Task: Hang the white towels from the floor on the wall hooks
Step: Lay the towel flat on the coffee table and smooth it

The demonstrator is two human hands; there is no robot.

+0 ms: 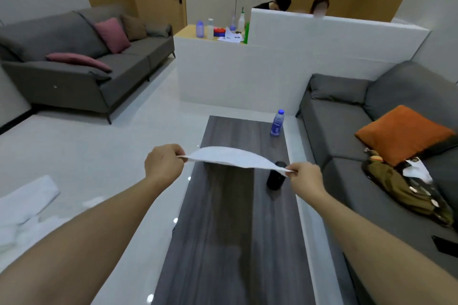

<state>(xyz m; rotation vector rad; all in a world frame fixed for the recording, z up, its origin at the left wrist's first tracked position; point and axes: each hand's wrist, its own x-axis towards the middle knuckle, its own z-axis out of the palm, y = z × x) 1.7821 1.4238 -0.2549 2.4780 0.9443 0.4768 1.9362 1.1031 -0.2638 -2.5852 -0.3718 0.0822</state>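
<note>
Head cam: white towel (230,157) stretched flat, long axis L–R, corners pinched by left hand (163,163) & right hand (306,177).

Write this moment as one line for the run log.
left hand: pinches towel end | right hand: pinches other end | towel: stretched above table | more towels: on floor

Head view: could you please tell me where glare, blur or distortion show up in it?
Head view: ceiling-light glare dots the glossy table edge; wide-angle bending curves the sofas outward; the floor towels look soft; one face behind the partition is blurred.
</note>
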